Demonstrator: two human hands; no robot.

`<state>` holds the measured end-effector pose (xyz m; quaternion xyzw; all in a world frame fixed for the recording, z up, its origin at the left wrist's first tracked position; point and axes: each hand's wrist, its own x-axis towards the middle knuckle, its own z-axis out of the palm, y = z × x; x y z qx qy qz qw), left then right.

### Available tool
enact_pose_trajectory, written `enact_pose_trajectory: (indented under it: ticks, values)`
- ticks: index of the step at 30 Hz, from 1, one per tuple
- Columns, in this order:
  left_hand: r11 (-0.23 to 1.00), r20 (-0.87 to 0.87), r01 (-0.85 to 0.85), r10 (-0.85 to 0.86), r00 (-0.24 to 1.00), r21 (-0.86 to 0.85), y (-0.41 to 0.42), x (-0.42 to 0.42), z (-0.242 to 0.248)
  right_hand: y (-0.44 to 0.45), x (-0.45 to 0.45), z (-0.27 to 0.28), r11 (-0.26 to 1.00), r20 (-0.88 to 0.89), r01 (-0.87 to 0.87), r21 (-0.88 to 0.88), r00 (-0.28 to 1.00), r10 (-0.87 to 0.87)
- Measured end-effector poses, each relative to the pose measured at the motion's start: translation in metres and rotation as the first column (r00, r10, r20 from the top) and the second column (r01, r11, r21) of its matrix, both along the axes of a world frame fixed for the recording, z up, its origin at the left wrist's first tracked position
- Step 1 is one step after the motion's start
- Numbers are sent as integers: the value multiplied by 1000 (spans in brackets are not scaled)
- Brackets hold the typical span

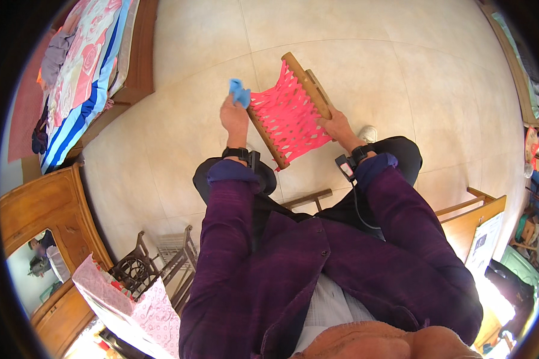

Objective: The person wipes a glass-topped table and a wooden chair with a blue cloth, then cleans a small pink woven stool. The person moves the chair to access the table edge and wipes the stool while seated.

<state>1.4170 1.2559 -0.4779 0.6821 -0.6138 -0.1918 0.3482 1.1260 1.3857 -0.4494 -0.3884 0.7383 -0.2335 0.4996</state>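
Observation:
Between my hands is a folding wooden stool with a pink woven-strap seat [292, 117], tilted over the floor. My left hand [234, 117] pinches a crumpled blue cloth [239, 93] at the upper end of the stool's left wooden rail [266, 140]. Whether that hand also touches the rail is hard to see. On the other side, my right hand [340, 126] grips the lower part of the right wooden rail [306, 84], fingers resting over the pink straps. Behind this rail a second wooden bar [318, 85] shows; the rest of the stool's legs are mostly hidden.
Cream floor tiles [197, 103] surround the stool. A bed with a wooden frame [139, 58] stands at upper left, a mirrored wooden cabinet [45, 211] below it. Near my left elbow is a cloth-draped treadle sewing machine stand [137, 267]. Wooden furniture [474, 224] stands at right.

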Motion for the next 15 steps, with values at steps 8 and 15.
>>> enact_pose_trajectory:
  ticks: [8, 15]
  values:
    - [997, -45, 50, -47, 998, 60, 39, -19, -18, -1, 2, 0, 1000, 24, -7, -16, 1000, 7]
    - [970, -287, -242, 235, 929, 11, 9, 27, 11, 2, 0, 0, 998, -49, 6, -61, 999, -9]
